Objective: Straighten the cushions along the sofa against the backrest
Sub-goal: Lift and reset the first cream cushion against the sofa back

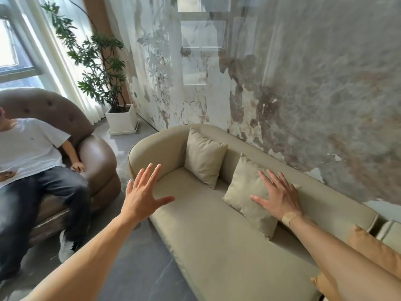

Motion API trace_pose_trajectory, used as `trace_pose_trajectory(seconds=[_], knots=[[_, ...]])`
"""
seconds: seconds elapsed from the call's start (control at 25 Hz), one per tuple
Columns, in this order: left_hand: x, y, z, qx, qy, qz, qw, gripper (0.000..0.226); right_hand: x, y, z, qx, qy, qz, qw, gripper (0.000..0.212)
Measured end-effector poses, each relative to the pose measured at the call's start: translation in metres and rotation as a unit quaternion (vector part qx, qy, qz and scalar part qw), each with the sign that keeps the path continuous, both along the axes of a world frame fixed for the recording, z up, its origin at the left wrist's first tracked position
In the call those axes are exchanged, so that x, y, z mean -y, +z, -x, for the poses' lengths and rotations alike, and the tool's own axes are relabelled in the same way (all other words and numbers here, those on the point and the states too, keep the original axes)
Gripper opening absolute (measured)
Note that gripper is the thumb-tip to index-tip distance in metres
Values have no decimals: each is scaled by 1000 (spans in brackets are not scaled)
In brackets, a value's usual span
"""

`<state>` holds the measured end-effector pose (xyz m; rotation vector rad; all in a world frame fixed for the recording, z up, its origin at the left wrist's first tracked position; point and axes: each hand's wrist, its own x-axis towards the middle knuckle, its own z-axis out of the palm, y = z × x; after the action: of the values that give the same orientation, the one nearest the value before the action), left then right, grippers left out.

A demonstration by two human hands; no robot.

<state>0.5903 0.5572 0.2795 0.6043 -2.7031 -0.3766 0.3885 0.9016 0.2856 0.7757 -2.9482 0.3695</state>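
A beige sofa (217,246) runs along the wall. One beige cushion (202,159) leans upright in the far corner against the backrest. A second beige cushion (245,192) leans against the backrest beside it. My right hand (278,197) lies flat on this second cushion, fingers spread. My left hand (144,195) hovers open over the sofa's front left edge, touching nothing. An orange cushion (373,248) shows partly at the lower right, behind my right forearm.
A brown armchair (95,161) stands left of the sofa, with a person in a white shirt sitting in it. A potted plant in a white planter (121,120) stands in the corner by the window. Grey floor lies between armchair and sofa.
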Motion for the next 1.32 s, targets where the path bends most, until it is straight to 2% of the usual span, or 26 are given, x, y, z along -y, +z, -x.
trace_pose_trajectory(seconds=[0.24,0.64,1.08,1.32], knots=[[51,5,95,17,-12,-16,1000,110,44,-8,84,14,-33,3,999,86],[162,-13,212,23,-33,-25,999,106,145,-11,167,27,-66,-1,997,86],[367,-28,302,53,-128,-40,990,105,328,-24,185,46,-178,58,981,85],[432,-31,345,51,-176,-47,982,110,396,-26,192,53,-212,47,975,85]])
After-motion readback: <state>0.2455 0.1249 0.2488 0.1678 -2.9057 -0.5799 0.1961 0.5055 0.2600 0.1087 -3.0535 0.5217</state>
